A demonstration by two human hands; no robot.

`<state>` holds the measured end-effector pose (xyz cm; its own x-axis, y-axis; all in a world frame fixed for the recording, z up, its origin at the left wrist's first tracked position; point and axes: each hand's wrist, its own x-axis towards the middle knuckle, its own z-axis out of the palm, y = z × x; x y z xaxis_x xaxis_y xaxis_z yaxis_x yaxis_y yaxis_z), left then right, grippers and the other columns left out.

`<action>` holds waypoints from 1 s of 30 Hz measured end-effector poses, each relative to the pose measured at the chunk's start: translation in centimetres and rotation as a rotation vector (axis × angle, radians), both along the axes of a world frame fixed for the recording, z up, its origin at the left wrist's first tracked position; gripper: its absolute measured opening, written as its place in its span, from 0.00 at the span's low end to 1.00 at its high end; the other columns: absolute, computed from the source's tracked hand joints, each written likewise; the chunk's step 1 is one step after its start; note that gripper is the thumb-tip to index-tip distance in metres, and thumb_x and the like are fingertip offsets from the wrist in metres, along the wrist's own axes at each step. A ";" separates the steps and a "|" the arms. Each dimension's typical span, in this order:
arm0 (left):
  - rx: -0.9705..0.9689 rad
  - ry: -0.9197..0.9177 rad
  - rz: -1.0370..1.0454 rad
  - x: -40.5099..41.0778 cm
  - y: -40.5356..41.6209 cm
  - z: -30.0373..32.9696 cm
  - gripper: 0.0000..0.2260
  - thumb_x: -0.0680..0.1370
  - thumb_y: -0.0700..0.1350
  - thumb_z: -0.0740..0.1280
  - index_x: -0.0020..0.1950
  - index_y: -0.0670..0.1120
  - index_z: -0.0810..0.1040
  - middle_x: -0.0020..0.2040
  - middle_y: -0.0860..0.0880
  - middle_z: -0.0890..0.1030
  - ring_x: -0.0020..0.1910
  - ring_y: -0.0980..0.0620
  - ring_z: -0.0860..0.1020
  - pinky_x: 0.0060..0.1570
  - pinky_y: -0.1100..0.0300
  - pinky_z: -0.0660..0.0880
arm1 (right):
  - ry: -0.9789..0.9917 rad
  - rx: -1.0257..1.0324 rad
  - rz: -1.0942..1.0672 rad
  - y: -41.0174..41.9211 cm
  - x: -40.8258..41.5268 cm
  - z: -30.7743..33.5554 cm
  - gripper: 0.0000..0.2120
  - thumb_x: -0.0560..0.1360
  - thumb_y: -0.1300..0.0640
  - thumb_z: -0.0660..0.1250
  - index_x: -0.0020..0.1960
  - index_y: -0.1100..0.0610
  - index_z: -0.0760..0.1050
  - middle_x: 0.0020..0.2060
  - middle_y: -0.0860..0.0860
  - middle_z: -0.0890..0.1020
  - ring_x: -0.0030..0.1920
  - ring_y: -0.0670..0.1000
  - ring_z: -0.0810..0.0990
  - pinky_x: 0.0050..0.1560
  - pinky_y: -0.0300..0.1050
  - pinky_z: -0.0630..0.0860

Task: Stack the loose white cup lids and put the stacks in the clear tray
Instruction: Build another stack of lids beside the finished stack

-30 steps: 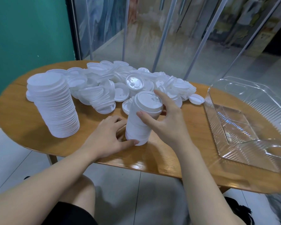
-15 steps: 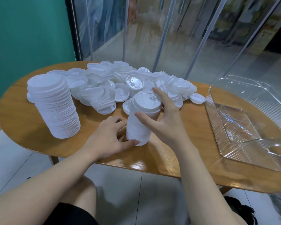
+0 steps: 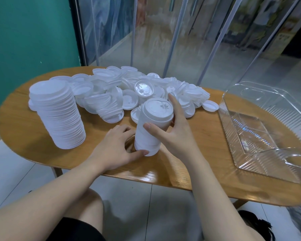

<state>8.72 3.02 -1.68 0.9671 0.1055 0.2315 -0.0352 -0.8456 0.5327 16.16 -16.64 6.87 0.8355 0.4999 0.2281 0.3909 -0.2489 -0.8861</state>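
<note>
Worktop [image 3: 189, 173]: wood with visible grain, glossy varnish reflecting light along the near edge. Loose lids [image 3: 129, 94]: thin white plastic, smooth, semi-matt. Both lid stacks [image 3: 59, 119] [image 3: 149, 134]: same white plastic. Tray [image 3: 268, 136]: clear, glossy plastic with ribbed walls. Floor [image 3: 125, 206]: smooth tiles, light sheen.
</note>
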 end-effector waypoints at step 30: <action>-0.104 -0.108 0.265 -10.8 2.6 -1.4 0.22 0.77 0.53 0.74 0.69 0.59 0.74 0.57 0.62 0.78 0.58 0.57 0.73 0.59 0.52 0.69 | 0.031 -0.256 0.179 4.8 -3.6 -6.5 0.25 0.74 0.55 0.76 0.68 0.43 0.72 0.50 0.42 0.83 0.49 0.41 0.81 0.49 0.32 0.77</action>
